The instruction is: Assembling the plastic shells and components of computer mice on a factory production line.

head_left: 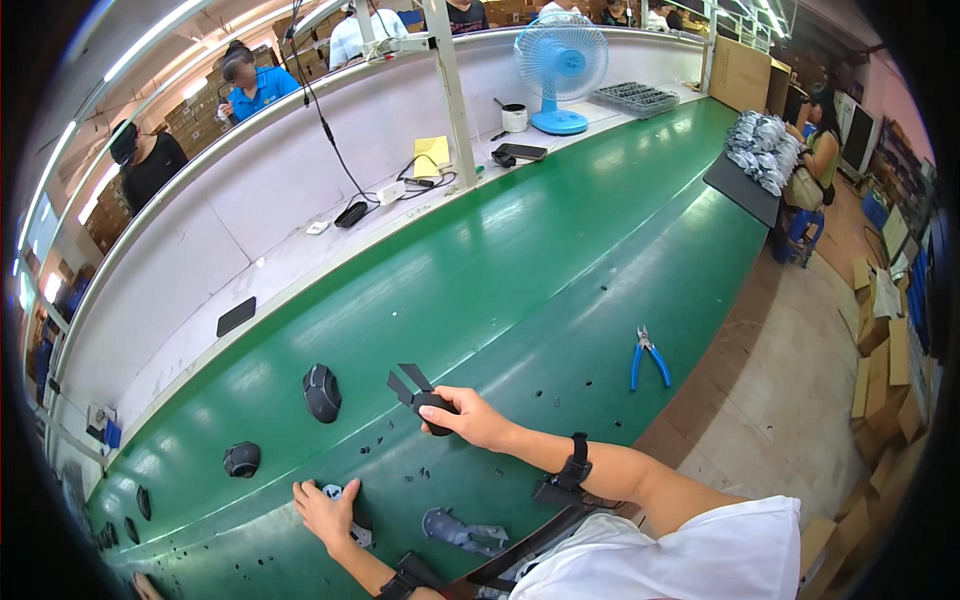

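1. The right hand (472,418), at lower centre of the frame, is clenched around a black moulded part (428,398); two flat prongs fan up and left from the fist – that is its long axis.
2. The left hand (325,515), lower left, presses flat on a small grey piece (333,492) lying on the green belt (560,250).
3. A black mouse shell (321,392) lies just left of the held part – nearer the right hand than the left.
4. Blue-handled pliers (648,357) lie well apart, to the right.
5. Upper centre: a yellow square note (432,155) leans on the white ledge; brown cartons (880,350) stack along the right edge.
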The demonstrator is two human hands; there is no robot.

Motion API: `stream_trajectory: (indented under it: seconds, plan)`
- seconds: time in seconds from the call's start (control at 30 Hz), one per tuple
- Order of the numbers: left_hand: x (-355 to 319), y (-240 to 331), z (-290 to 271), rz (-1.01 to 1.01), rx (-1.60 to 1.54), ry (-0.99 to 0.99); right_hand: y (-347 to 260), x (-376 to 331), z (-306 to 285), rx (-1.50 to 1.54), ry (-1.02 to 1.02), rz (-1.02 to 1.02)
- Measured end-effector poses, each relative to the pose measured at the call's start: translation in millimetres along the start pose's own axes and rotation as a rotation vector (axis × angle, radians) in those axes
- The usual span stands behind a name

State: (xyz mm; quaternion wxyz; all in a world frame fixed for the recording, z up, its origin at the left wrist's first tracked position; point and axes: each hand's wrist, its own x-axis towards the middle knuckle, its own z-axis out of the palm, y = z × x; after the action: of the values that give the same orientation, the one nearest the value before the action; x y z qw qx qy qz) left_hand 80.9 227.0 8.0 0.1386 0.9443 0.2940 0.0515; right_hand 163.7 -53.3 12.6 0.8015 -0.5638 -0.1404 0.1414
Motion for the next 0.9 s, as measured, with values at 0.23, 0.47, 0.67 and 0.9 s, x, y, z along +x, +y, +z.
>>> stream_trajectory:
  seconds: [0.23, 0.47, 0.67, 0.9]
  plan:
    - [-7, -16, 0, 0.110, -0.180, 0.207, -2, -1, -1, -0.030, -0.013, 0.006]
    - [-14, -29, -16, 0.150, -0.092, -0.036, -9, -6, 4, -0.073, 0.019, 0.048]
    - [-11, 20, -23, 0.208, -0.672, 0.291, -17, -13, 3, -0.024, -0.044, 0.011]
    - [-14, 64, 2, 0.313, -1.137, 0.310, -18, -29, 27, -0.002, -0.243, -0.080]
